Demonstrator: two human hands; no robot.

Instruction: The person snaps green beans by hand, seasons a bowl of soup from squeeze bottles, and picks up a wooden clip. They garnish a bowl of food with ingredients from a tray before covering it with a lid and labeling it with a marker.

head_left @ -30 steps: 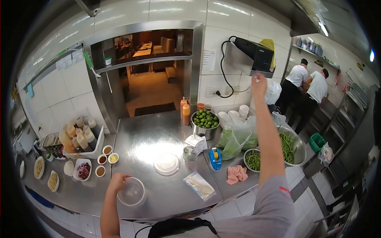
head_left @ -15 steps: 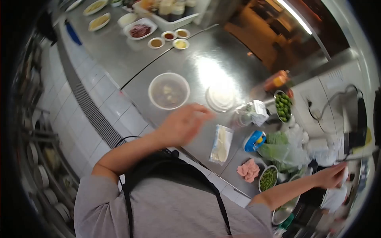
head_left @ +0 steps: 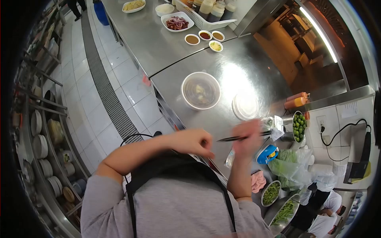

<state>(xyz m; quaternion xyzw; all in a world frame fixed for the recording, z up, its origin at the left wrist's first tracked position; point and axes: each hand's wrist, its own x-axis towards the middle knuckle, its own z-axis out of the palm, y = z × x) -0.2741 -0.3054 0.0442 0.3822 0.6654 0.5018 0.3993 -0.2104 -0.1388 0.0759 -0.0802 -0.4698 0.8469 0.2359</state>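
Observation:
My left hand hovers at the counter's near edge, below a round lidded tub. Its fingers are loosely curled with a gap between them, and nothing shows in them. Blurred by motion, my right hand is closed on a thin dark stick-like object that points left toward my left hand. Pale food shows through the tub's clear lid. Round clear lids lie just above my right hand. Partly hidden behind that hand is a plastic packet.
Sauce cups, a dish of sliced onion and meat and a bottle basket stand at the back. Rightward are green limes, a blue item, bagged greens, bean bowls and co-workers.
My right hand has come from the far right to the counter's near edge, now with the dark object. My left hand has dropped away from the tub. The view has shifted.

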